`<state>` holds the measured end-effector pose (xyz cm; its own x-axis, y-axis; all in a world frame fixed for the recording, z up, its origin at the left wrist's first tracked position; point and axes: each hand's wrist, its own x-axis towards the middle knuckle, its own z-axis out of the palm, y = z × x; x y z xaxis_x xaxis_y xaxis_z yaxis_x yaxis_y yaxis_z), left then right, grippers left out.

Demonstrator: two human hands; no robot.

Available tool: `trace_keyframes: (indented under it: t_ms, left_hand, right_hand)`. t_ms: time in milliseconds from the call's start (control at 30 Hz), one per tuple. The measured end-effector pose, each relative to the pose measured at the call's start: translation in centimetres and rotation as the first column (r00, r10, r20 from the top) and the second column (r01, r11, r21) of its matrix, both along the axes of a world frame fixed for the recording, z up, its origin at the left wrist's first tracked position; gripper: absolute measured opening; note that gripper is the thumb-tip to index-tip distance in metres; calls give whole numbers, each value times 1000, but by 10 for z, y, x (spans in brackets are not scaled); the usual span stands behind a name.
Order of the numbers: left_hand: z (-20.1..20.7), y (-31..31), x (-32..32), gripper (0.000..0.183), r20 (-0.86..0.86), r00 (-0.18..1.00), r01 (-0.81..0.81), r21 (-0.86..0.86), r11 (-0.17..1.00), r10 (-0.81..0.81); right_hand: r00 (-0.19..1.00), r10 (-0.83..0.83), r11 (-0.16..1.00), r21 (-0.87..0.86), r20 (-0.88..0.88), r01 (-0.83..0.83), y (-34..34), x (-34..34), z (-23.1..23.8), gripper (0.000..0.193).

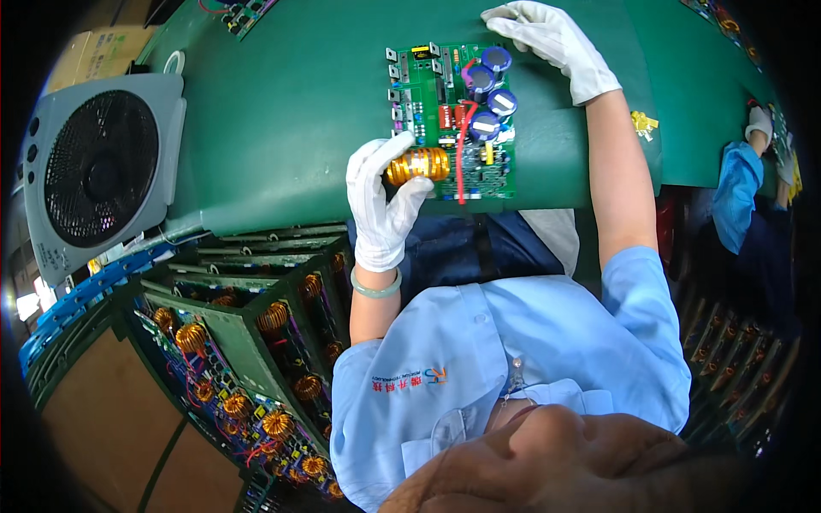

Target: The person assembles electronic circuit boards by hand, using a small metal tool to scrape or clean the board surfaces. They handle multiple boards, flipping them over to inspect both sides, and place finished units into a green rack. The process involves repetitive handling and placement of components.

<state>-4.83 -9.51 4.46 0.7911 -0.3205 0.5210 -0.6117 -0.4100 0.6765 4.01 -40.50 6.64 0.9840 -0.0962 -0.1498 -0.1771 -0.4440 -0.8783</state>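
Note:
A green circuit board lies on the green table mat, crowded with parts. Several blue-sleeved cylindrical capacitors stand along its right side, and a red wire runs down across it. At the board's lower left is a copper-wound coil. My white-gloved left hand grips this coil, thumb below and fingers above. Beyond the board's upper right corner, my gloved right hand rests over the mat with its fingers stretched out. I make out nothing held in it.
A grey box fan stands on the left. Below it, green racks hold several boards with copper coils. Small yellow parts lie right of my right forearm. A co-worker's gloved hand is at the far right. A cardboard box sits behind the fan.

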Motion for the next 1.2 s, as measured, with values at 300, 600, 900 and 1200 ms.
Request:
trace_keyframes:
  t_ms: [300, 600, 900, 1200]
  left_hand:
    - [-17, -4, -19, 29, -359, 916, 48, -346, 937, -179]
    - [-15, 10, -14, 19, -467, 832, 41, -489, 871, -301]
    - [-17, 15, -11, 19, -453, 820, 83, -511, 856, -350]
    - [-16, 14, -9, 24, -485, 809, 79, -468, 880, -331]
  right_hand:
    - [1000, -18, 999, 51, 4, 18, -5, 1, -11, 27]
    - [996, 15, 974, -224, 85, 4, 3, 1, -8, 33]
    - [943, 152, 979, 86, 298, -185, 9, -19, 19, 27]
    - [797, 509, 732, 323, 326, -600, 7, -36, 19, 45]
